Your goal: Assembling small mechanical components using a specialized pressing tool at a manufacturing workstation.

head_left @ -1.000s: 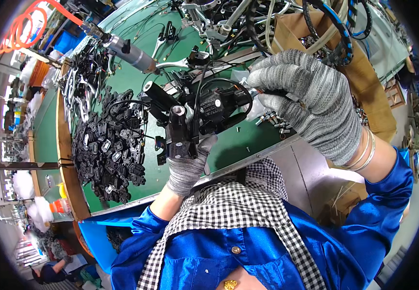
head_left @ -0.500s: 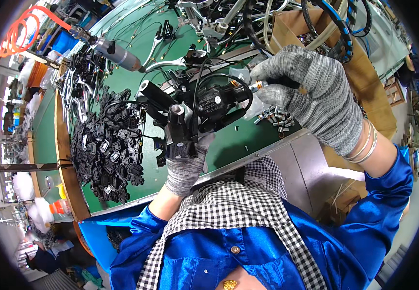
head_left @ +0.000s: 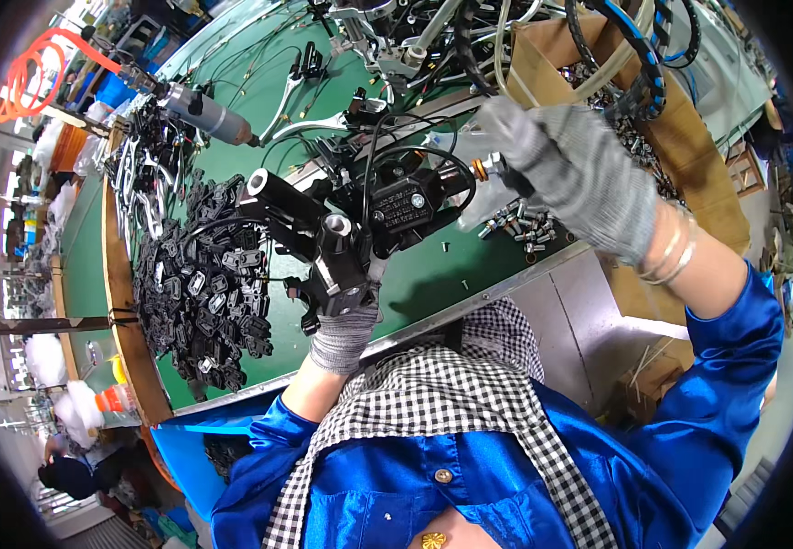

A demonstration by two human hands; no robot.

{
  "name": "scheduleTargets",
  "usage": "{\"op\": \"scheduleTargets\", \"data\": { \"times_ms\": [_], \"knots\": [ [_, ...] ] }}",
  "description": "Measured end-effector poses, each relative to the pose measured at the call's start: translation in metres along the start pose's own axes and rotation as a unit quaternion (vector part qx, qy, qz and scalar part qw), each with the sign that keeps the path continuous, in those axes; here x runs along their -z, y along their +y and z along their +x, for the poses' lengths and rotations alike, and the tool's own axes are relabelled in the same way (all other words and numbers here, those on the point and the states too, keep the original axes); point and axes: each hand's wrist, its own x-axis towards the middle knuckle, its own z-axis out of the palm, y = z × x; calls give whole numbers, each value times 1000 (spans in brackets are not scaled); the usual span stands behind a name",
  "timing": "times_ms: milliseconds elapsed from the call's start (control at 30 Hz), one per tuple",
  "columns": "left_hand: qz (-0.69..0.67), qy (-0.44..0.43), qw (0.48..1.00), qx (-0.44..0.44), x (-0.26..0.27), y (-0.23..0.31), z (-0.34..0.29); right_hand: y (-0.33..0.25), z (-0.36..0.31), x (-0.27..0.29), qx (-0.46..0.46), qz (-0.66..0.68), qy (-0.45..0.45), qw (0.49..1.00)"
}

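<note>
Over the bench [head_left: 497,267], right hand [head_left: 589,169] has shifted, exposing the bolt [head_left: 495,165] by the black assembly [head_left: 406,203]; its fingers' grip unclear, left hand [head_left: 343,337] gripping the assembly.

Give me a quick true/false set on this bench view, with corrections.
1. The left hand grips the black assembly. True.
2. The right hand is close to the bolt at the assembly's right end. True.
3. The silver power tool is in the right hand. False: the silver power tool is at upper left, away from that hand.
4. Loose bolts lie on the green bench. True.
5. The coiled hose is blue. False: the coiled hose is orange-red.
</note>
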Motion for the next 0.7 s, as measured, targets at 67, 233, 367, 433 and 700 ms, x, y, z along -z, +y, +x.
{"op": "scheduleTargets", "data": {
  "times_ms": [67, 233, 367, 433, 700],
  "knots": [
    [156, -41, 966, -201, 4, 2, 8, 3, -8, 15, -167, 294, -83, 937],
    [137, -51, 983, -111, 4, -8, 5, 13, -26, 5, -98, 209, -154, 961],
    [155, -77, 984, -32, 13, -21, -1, 15, -39, 5, -62, 201, -63, 976],
    [115, -74, 989, 50, 23, -31, -8, 11, -37, 10, -114, 234, -97, 961],
    [363, -20, 931, 37, 2, -4, -11, 4, -53, 28, -188, 278, -74, 939]
  ]
}}
